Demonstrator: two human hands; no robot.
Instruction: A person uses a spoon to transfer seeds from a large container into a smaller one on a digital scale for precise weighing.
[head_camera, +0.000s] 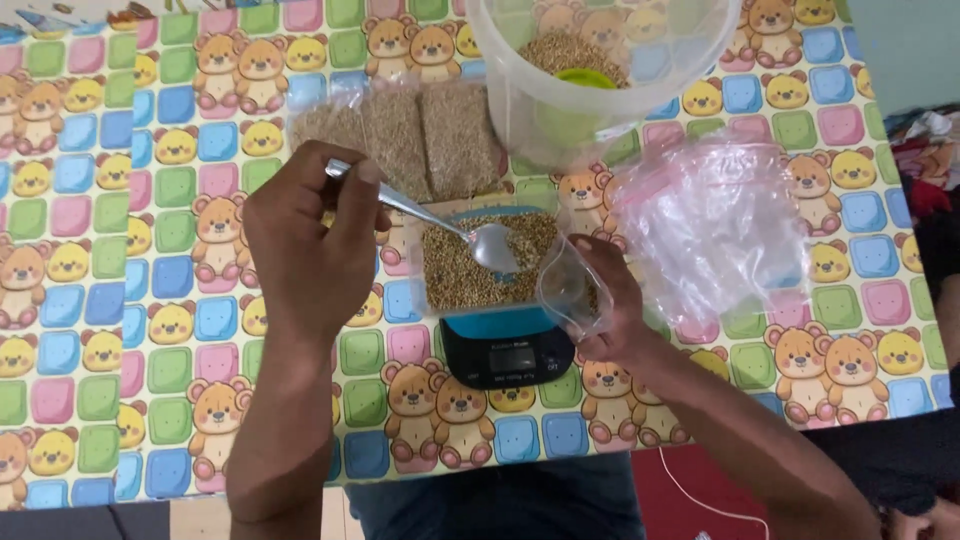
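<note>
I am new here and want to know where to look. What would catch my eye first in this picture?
First, the left hand holding a metal spoon over a clear tray of brown grain on a small kitchen scale at the centre. The right hand holds a small clear bag open beside the tray. Under everything lies a bright table cover with bears and coloured squares.
</note>
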